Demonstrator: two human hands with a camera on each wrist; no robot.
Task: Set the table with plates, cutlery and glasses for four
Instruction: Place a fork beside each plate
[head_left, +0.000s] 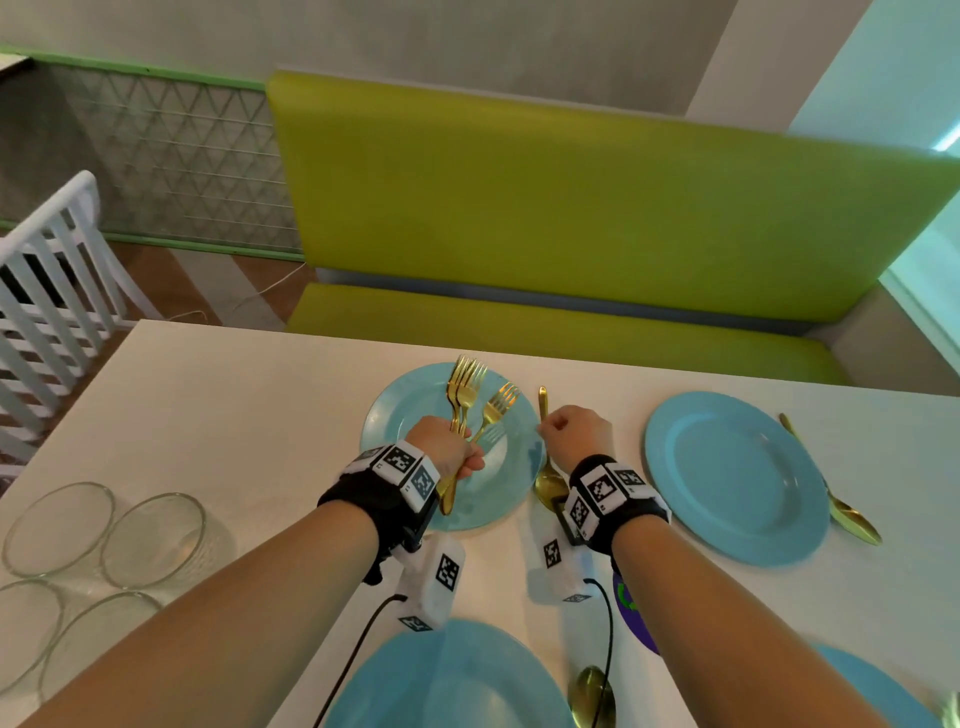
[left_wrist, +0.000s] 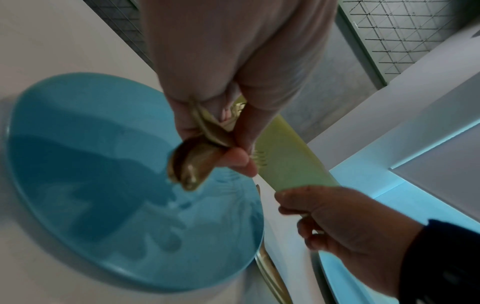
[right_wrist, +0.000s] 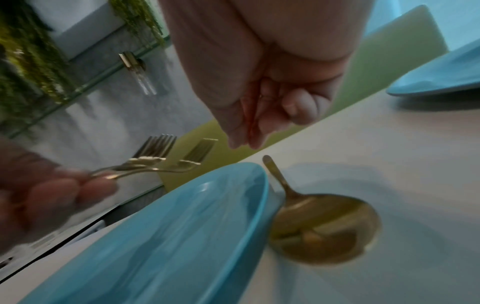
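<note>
**Forks held over far plate, spoon beside it**

Left hand clenched round a bundle of gold forks, handles gripped in the fist, tines fanned up and away above the far blue plate. Nothing lying in that plate. Right hand loosely curled, holding nothing, hovering over the handle of a gold spoon that lies on the white table just beside the plate's right rim, bowl toward the person. Farther right, a second blue plate, also bare, with another gold spoon at its right edge. Two more blue plates at the near edge, a third spoon between them. Four clear glasses clustered at the left, nothing visible inside them.
</note>
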